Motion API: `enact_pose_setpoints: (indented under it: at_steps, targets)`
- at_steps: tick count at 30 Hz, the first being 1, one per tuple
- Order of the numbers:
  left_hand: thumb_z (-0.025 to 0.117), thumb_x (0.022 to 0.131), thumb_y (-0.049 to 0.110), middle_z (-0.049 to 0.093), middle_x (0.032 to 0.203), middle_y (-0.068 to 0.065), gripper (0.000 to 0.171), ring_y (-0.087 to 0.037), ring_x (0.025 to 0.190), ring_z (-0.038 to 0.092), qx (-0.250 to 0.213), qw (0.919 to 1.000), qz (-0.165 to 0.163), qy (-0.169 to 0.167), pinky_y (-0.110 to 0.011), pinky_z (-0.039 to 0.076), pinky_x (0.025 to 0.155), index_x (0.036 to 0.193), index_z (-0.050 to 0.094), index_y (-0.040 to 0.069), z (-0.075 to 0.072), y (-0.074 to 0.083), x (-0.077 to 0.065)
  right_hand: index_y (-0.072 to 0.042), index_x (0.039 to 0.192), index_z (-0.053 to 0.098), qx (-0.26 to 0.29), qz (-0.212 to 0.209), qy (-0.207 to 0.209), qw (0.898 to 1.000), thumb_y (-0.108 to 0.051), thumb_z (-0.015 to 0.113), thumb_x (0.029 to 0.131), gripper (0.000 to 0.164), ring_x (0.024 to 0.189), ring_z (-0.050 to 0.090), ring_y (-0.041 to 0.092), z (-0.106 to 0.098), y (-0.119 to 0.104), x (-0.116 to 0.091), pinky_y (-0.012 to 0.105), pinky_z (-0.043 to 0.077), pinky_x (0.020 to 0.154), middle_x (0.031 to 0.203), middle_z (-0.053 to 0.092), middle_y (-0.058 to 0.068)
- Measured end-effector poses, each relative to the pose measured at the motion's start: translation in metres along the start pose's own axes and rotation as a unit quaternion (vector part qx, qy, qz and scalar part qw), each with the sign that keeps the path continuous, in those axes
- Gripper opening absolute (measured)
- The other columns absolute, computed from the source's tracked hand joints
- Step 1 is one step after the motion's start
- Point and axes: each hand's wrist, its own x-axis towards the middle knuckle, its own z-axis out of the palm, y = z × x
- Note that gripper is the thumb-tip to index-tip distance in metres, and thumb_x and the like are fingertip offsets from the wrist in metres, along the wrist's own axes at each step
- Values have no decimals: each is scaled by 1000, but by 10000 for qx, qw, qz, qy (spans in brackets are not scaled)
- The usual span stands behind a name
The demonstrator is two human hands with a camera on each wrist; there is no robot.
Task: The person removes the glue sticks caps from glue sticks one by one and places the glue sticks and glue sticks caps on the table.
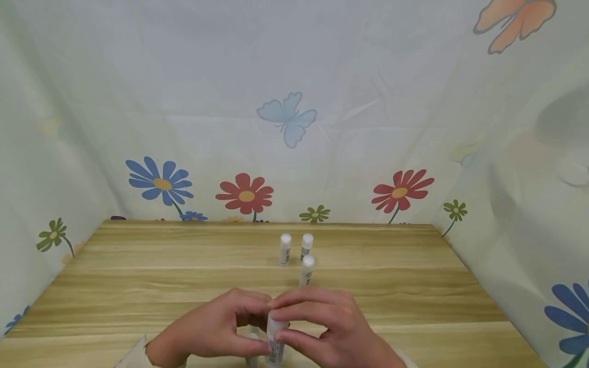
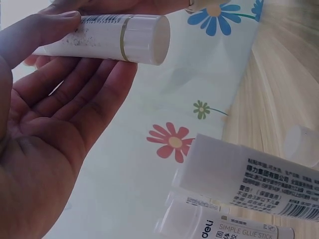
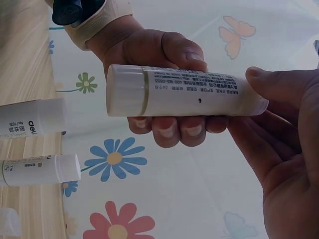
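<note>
In the head view, both hands meet at a white glue stick (image 1: 275,340) held upright near the front of the table. My left hand (image 1: 216,324) grips its body, thumb on the near side and fingers curled behind, as the right wrist view shows. My right hand (image 1: 329,322) pinches the upper end with thumb and fingers. A thin gold band circles the glue stick (image 3: 174,92) near its lower end, and printed text covers the side. Its upper tip is partly hidden by the right fingers. Close behind the left thumb stands another glue stick (image 1: 252,350), mostly covered.
Farther back on the wooden table (image 1: 161,266) stand three white glue sticks: one at left (image 1: 285,250), one at right (image 1: 307,246) and one nearer glue stick (image 1: 307,270). A cloth backdrop (image 1: 207,102) with flowers and butterflies rises behind and on both sides.
</note>
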Motion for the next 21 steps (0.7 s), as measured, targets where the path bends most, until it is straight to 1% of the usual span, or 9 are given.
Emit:
enact_pose_setpoints:
  at_steps: [4, 8, 12, 15, 21]
  targets:
    - [59, 93, -1, 62, 114, -22, 32, -4, 103, 60, -30, 10000, -36, -12, -41, 55, 90, 125, 58, -1, 1, 0, 0, 0, 106, 69, 74, -45, 29, 10000, -10, 72, 87, 22, 92, 70, 19, 0, 0, 1, 21, 56, 81, 103, 69, 15]
    - [61, 92, -1, 61, 111, -23, 31, -3, 102, 59, -6, 10000, -23, -14, -40, 56, 90, 123, 59, -1, 1, -1, -1, 0, 108, 68, 175, 20, 119, 9998, -9, 72, 87, 23, 92, 70, 20, 0, -1, 1, 22, 57, 80, 104, 69, 16]
    - [61, 92, 0, 61, 106, -21, 27, -3, 98, 59, 66, 9999, -114, 4, -38, 57, 89, 119, 61, 1, 0, -3, -3, -1, 106, 69, -2, -59, 390, 9992, -9, 73, 86, 23, 90, 71, 21, -2, -1, 4, 24, 57, 80, 100, 69, 16]
    - [62, 91, 1, 62, 106, -20, 26, -4, 96, 59, 128, 9997, -219, 64, -36, 57, 89, 117, 61, 3, -2, -3, -5, -1, 104, 69, -159, -131, 584, 9981, -10, 74, 85, 23, 88, 71, 22, -3, -1, 6, 24, 58, 79, 98, 70, 16]
    - [62, 91, 0, 62, 106, -20, 25, -4, 96, 60, 187, 9995, -229, 128, -36, 58, 87, 116, 62, 4, -4, -3, -8, -2, 105, 69, -218, -91, 632, 9977, -11, 74, 85, 23, 88, 71, 22, -4, 0, 6, 24, 57, 79, 98, 70, 16]
